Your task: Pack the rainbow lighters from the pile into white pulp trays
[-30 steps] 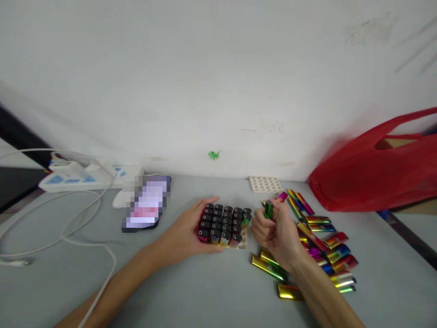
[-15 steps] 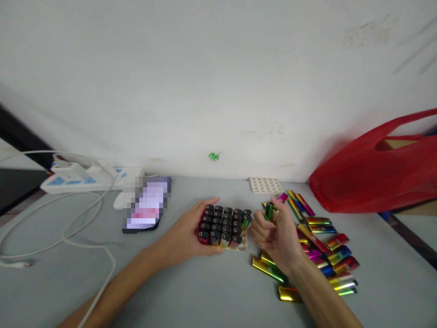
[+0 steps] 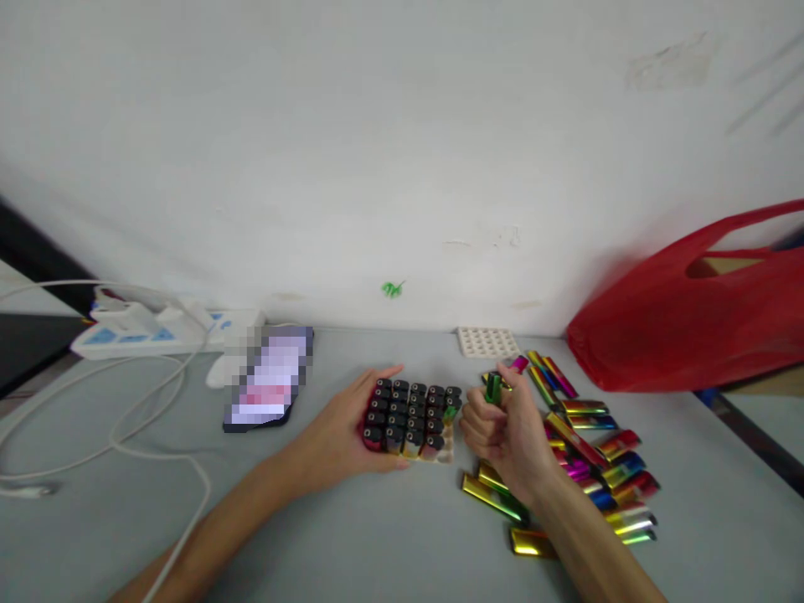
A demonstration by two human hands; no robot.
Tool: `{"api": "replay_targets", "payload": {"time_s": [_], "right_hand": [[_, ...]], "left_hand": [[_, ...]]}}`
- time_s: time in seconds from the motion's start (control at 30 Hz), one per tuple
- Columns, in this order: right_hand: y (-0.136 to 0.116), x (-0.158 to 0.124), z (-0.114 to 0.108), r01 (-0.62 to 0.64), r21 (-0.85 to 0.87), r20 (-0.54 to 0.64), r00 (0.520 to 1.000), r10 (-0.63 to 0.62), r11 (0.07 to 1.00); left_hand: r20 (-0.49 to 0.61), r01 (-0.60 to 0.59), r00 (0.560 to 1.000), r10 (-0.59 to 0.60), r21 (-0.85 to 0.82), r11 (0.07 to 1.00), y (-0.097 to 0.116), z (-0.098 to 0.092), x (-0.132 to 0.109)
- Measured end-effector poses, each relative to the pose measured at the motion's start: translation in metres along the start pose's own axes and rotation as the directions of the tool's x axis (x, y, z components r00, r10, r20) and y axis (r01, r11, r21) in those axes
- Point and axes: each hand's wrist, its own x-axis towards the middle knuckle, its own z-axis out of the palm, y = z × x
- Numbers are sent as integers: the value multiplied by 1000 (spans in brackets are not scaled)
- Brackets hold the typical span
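The right hand [image 3: 502,431] is closed in a fist. It pinches a green lighter [image 3: 493,388] that stands up out of the top of the fist, just right of the tray of lighters [image 3: 411,419]. The left hand [image 3: 342,431] is half open. Its fingers lie straight along the left side of that tray and touch it, and the thumb sits at the near left corner. The tray is in the middle of the grey bench [image 3: 377,536], between the two hands. It is packed with rows of lighters standing up with their black tops showing, and one green top shows at its right edge. I can read no words on the lighters; they are too small. To the right of the right hand, a pile of shiny lighters [image 3: 590,440] lies flat in gold, red, pink, blue and green. At the far end of the pile, by the wall [image 3: 402,151], lies a small white tray [image 3: 488,341] full of holes. A red bag [image 3: 691,322] sits far right. A small green mark [image 3: 393,290] is on the wall, too small to read. Left of the left hand lies a phone [image 3: 267,381] with a blurred screen. Further left are a white power strip [image 3: 144,327] and a looping white cable [image 3: 119,435].
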Motion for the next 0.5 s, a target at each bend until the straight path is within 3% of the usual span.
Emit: {"api": "replay_targets", "payload": {"time_s": [0.5], "right_hand": [[0, -2, 5, -23, -70, 7, 1000, 24, 997]], "left_hand": [[6, -17, 1000, 17, 16, 1000, 0, 0, 1]]}}
